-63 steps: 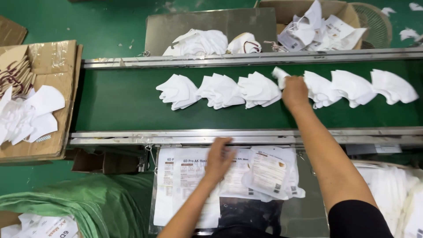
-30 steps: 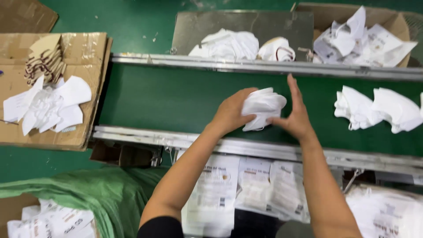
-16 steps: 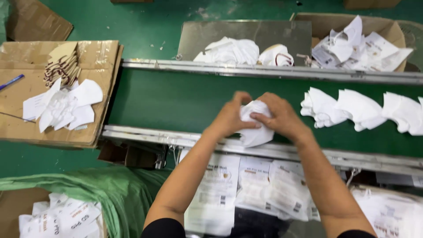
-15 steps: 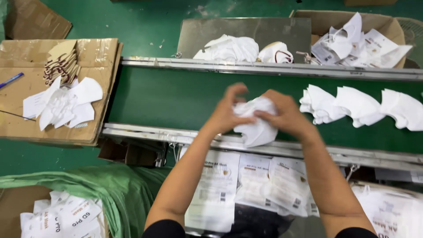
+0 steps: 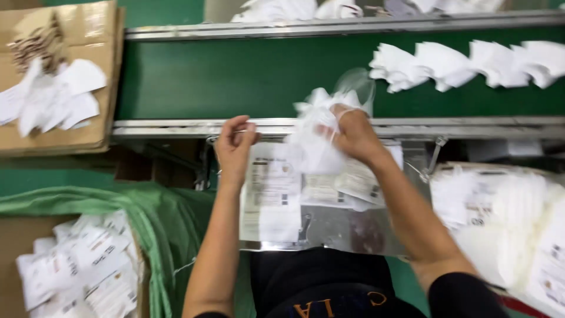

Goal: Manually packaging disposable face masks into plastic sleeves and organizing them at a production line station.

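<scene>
My right hand (image 5: 353, 132) grips a small bunch of white folded face masks (image 5: 315, 126), lifted just over the near rail of the green conveyor belt (image 5: 247, 76). A clear plastic bag (image 5: 356, 88) shows blurred behind them. My left hand (image 5: 235, 144) hovers over a printed packaging pouch (image 5: 271, 194) on the metal work tray (image 5: 347, 227) in front of me, its fingers pinched at the pouch's top edge. A row of several white masks (image 5: 465, 62) lies on the belt at the right.
A cardboard box (image 5: 65, 76) with loose white masks sits at the left. A green cloth bag (image 5: 118, 206) and filled printed pouches (image 5: 82, 265) lie at lower left. Stacked white packs (image 5: 506, 229) stand at the right. More masks (image 5: 282, 9) rest beyond the belt.
My hands have pulled the gathered masks off the belt toward me. The left hand let go of them and dropped to the pouch; the right hand keeps the bunch.
</scene>
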